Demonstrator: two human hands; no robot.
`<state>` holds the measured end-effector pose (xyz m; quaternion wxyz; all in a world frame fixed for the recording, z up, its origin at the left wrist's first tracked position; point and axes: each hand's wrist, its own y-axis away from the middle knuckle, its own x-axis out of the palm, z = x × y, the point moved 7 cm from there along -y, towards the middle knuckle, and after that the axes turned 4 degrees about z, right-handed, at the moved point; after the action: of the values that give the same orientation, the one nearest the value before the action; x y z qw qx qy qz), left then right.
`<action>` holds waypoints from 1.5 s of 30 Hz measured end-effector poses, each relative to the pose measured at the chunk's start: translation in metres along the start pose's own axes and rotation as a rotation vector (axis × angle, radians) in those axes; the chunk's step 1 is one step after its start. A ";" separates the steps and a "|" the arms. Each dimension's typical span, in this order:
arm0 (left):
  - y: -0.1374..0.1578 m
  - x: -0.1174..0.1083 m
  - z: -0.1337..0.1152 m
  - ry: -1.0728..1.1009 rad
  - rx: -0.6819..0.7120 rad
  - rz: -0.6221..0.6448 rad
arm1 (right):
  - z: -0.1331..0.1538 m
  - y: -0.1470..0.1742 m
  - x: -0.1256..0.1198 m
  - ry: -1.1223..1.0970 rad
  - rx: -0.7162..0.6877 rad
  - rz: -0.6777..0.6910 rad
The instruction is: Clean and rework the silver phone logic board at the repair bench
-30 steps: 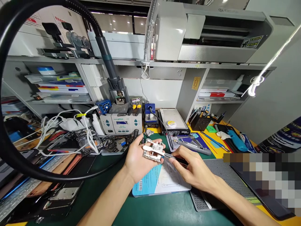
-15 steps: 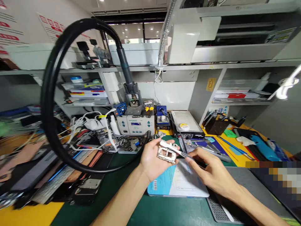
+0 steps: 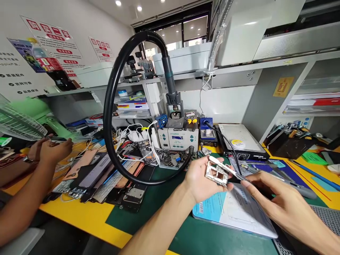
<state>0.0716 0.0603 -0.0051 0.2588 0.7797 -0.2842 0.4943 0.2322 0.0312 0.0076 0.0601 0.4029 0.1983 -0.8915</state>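
Observation:
A small metallic phone circuit board (image 3: 217,176) with cut-out openings rests on the palm and fingers of my left hand (image 3: 198,179), which is curled around its edge. My right hand (image 3: 276,194) pinches a pair of slim grey tweezers (image 3: 239,176). From their front end a white swab-like stick (image 3: 223,165) runs across the board's upper edge; whether it presses on the board I cannot tell. Below both hands lies a flat blue-and-white package (image 3: 233,212) on the green mat (image 3: 207,244).
A black hose (image 3: 107,117) loops left of my hands from the hot-air station (image 3: 177,140). Phone parts (image 3: 90,175) are piled at left. Another person's hands (image 3: 54,150) hold something near a green fan (image 3: 23,117). A blue soldering-iron stand (image 3: 208,129) stands behind.
My view has swung left, so the scene sits further right and the other person's arms have come into view. Both hands keep their hold; the white stick still lies over the board.

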 end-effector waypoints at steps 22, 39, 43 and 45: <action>0.003 -0.003 -0.015 -0.044 0.172 -0.119 | 0.026 -0.003 -0.006 0.013 -0.075 0.115; 0.003 0.002 -0.014 -0.026 0.195 -0.142 | 0.026 -0.005 -0.007 -0.020 -0.037 0.091; 0.004 -0.003 -0.017 -0.043 0.226 -0.158 | 0.026 -0.003 -0.006 -0.020 -0.052 0.112; 0.004 -0.004 -0.018 -0.054 0.234 -0.158 | 0.026 -0.002 -0.005 -0.016 -0.052 0.127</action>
<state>0.0564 0.0707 -0.0013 0.1966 0.8376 -0.1692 0.4808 0.2170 0.0228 0.0273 0.1288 0.4057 0.1948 -0.8837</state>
